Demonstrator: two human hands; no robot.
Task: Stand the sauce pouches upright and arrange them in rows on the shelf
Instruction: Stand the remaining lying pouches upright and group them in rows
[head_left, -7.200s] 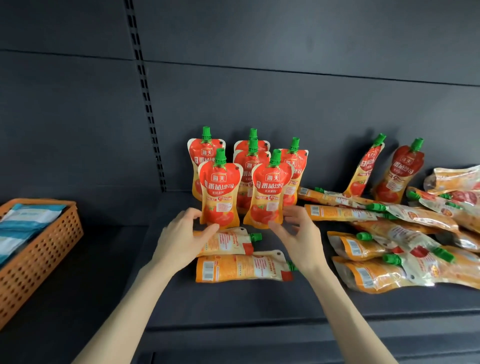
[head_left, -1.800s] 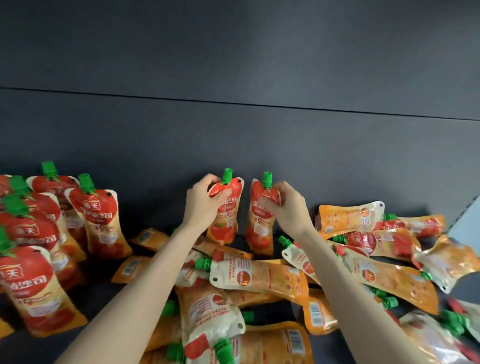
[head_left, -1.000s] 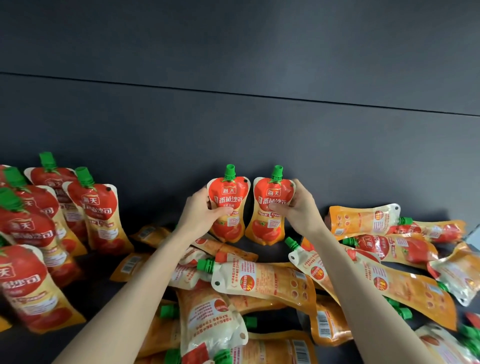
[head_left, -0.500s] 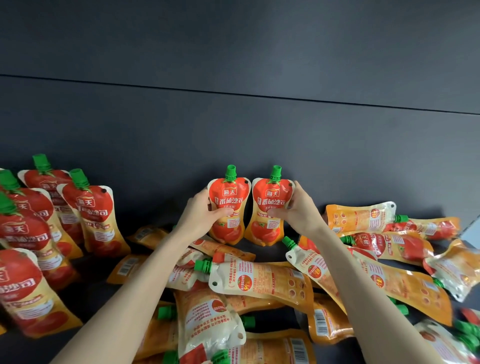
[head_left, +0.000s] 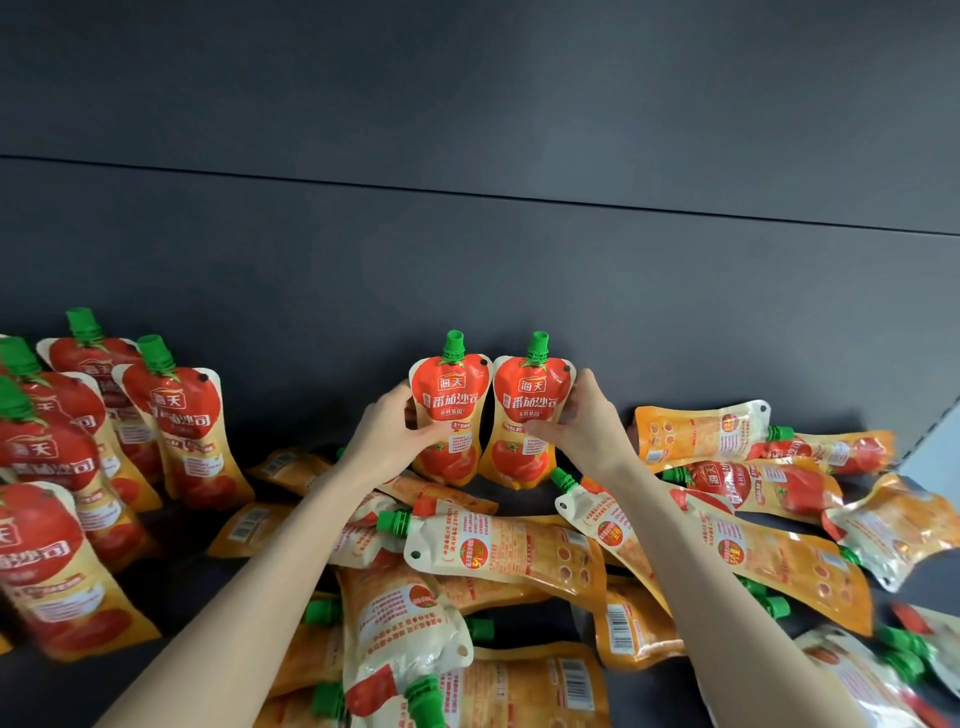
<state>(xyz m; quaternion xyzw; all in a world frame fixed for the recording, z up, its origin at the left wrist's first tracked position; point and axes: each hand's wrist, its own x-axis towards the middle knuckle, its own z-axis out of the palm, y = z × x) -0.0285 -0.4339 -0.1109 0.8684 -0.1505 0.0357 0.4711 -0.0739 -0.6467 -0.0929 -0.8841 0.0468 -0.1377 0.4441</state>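
Note:
Two red and orange tomato sauce pouches with green caps stand upright side by side against the dark back wall. My left hand (head_left: 396, 437) grips the left pouch (head_left: 451, 400) at its waist. My right hand (head_left: 583, 426) grips the right pouch (head_left: 530, 402) the same way. Several upright pouches (head_left: 176, 415) stand in rows at the left. Several more pouches (head_left: 498, 553) lie flat in a loose heap under and between my forearms and off to the right.
The dark shelf floor (head_left: 171, 582) shows between the standing rows and the heap. The grey back wall (head_left: 467, 249) rises right behind the held pouches. A pale surface (head_left: 935, 457) edges in at the far right.
Both pouches, held edge-on against the wall 1.8 s ago, have been turned face-front and upright. In the last half second hands and pouches have barely moved.

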